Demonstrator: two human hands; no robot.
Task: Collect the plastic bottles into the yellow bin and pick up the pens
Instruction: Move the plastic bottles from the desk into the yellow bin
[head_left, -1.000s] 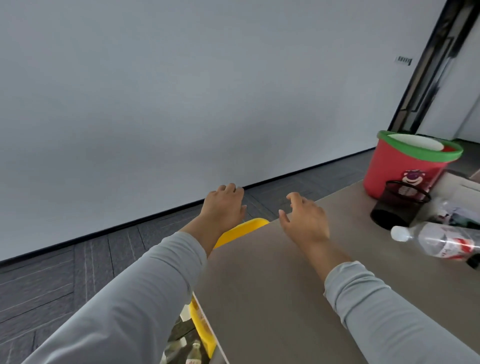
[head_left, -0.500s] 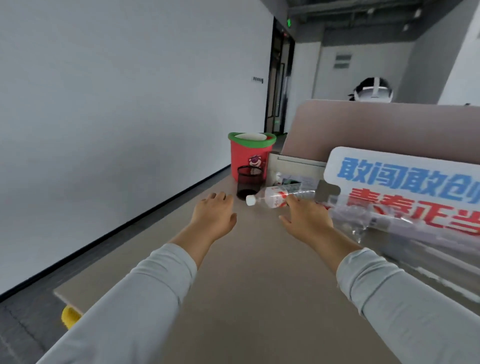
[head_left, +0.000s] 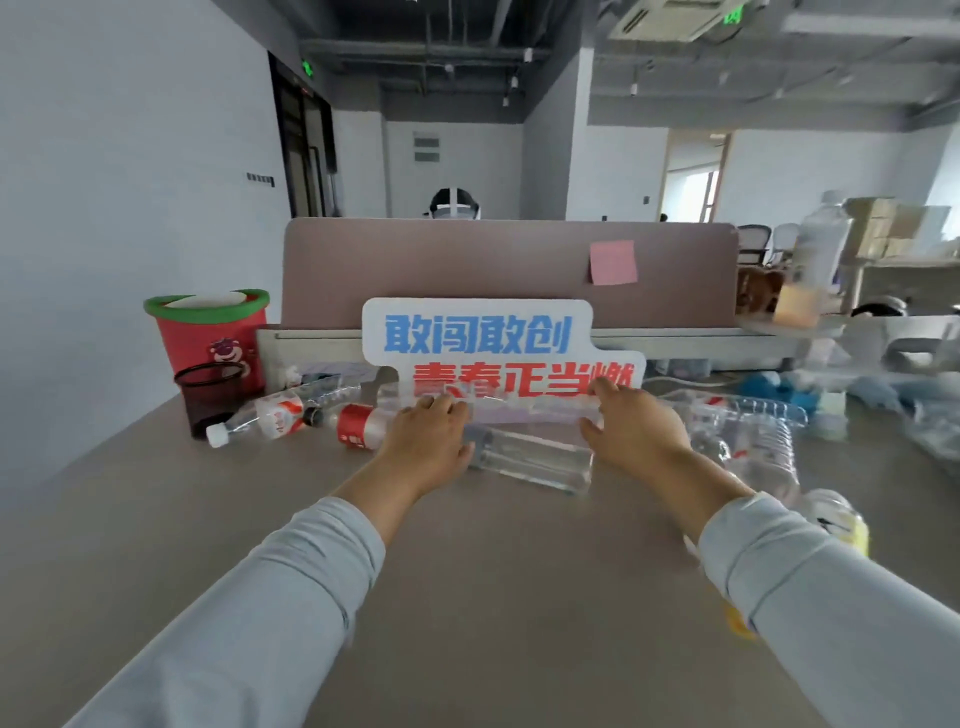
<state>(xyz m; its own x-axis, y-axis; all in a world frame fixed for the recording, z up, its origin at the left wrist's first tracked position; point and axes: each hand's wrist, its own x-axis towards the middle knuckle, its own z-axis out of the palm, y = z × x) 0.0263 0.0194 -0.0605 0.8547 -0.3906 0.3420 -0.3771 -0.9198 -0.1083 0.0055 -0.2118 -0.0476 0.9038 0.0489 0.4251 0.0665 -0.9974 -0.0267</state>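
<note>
Left hand (head_left: 431, 441) and right hand (head_left: 635, 427), fingers relaxed and grasping nothing, flank a clear plastic bottle (head_left: 530, 458) lying on the desk (head_left: 467, 582).

The beige table (head_left: 493, 597) is strewn with a white-capped bottle (head_left: 260, 421), a red-labelled bottle (head_left: 358, 427), a clear square bottle (head_left: 530, 460) and what seem to be crushed bottles (head_left: 748, 431) at right. A mesh cup (head_left: 208, 400) and a red bin (head_left: 208, 332) are set far left.
</note>
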